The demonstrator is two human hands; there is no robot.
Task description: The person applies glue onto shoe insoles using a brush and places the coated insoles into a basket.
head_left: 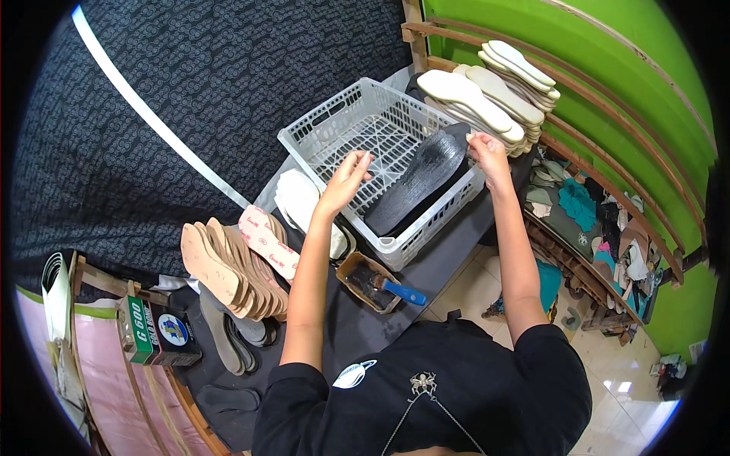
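Note:
A black shoe sole (422, 176) with a shiny, wet-looking surface lies slantwise in the right part of a light grey plastic crate (319, 156). My right hand (488, 157) pinches the far end of the sole at the crate's right rim. Over the crate's left side hovers my left hand (349, 181), its fingers loosely bent and apart, nothing in them. Close to the crate's near corner sits a small tub (356, 290) with dark residue inside. A blue-handled brush (404, 292) rests in it, handle over the rim.
Cream sole-shaped pieces (464, 99) are stacked behind the crate at right. Left of my left forearm stand tan insoles (217, 266), white pieces (298, 199), dark soles (224, 334) and a green-and-black box (156, 330). Wooden rails (608, 144) and a scrap-covered shelf (585, 220) run along the right.

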